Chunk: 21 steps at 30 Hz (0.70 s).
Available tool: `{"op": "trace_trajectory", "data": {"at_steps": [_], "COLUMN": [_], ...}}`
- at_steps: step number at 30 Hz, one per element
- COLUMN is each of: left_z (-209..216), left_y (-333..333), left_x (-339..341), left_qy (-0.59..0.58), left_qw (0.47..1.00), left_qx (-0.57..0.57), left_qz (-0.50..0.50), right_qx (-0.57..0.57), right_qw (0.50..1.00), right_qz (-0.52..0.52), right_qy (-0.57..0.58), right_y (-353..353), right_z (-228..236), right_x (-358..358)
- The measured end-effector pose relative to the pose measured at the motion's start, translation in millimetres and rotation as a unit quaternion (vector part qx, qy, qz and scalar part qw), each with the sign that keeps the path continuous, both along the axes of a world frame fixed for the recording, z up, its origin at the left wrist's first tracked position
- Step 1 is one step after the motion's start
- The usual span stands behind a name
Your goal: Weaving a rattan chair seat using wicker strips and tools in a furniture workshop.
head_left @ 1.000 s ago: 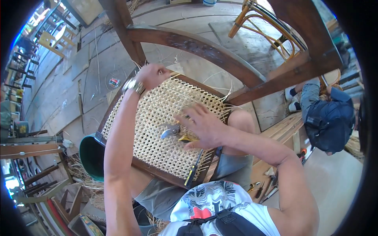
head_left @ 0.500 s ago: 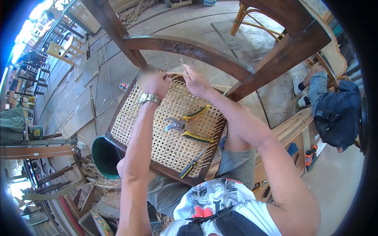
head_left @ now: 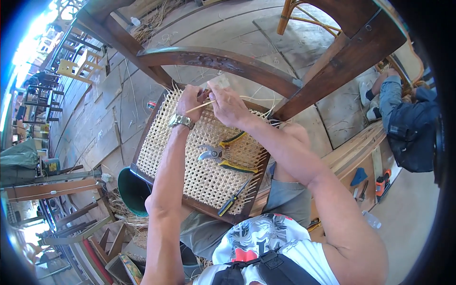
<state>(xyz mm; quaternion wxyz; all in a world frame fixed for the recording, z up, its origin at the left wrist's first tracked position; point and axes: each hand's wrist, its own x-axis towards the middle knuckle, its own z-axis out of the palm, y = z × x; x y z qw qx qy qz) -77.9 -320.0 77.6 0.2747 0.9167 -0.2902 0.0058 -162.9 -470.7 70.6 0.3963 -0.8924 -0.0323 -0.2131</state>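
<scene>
A chair seat of woven cane (head_left: 190, 164) in a dark wooden frame rests across my lap. Over its far edge my left hand (head_left: 191, 100) is closed, fingertips pinched on cane beside the right fingers. My right hand (head_left: 229, 105) grips a thin pale cane strand (head_left: 198, 107), whose end sticks out across my left wrist. The fingertips of both hands partly hide each other. On the weave lie pruning shears (head_left: 211, 153) with yellow-and-black handles, jaws apart. Nearer me is a screwdriver-like tool (head_left: 229, 204) with a yellow-and-dark handle. Loose cane ends stick out along the seat's right edge.
The chair's dark curved rail (head_left: 218, 61) and legs rise beyond my hands. A dark green bucket (head_left: 129, 192) stands left of the seat. Wooden planks (head_left: 354, 159), an orange tool (head_left: 382, 183) and a seated person (head_left: 411, 123) are at the right. Cane scraps litter the floor.
My right hand has come nearer and to the left, close against my left hand. The strand's end now points across my left wrist. The tools on the seat stay put.
</scene>
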Motion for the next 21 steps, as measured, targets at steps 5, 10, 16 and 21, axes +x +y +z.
{"op": "trace_trajectory", "data": {"at_steps": [5, 10, 16, 21], "left_z": [-6, -7, -13, -15], "left_y": [9, 6, 8, 10], "left_x": [3, 0, 3, 3], "left_qy": [-0.001, 0.064, 0.015, 0.008], "left_qw": [1.000, 0.997, 0.998, 0.993], "left_qx": [-0.019, -0.037, -0.055, -0.119], "left_qz": [-0.011, 0.009, 0.006, 0.009], "right_qx": [-0.010, 0.075, -0.042, -0.120], "right_qw": [0.997, 0.992, 0.995, 0.989], "right_qz": [0.015, 0.068, 0.081, 0.083], "right_qy": [0.077, 0.072, 0.042, 0.014], "right_y": [-11, -18, -17, -13], "right_z": [-6, -8, -11, -7], "right_x": [9, 6, 0, -5]}}
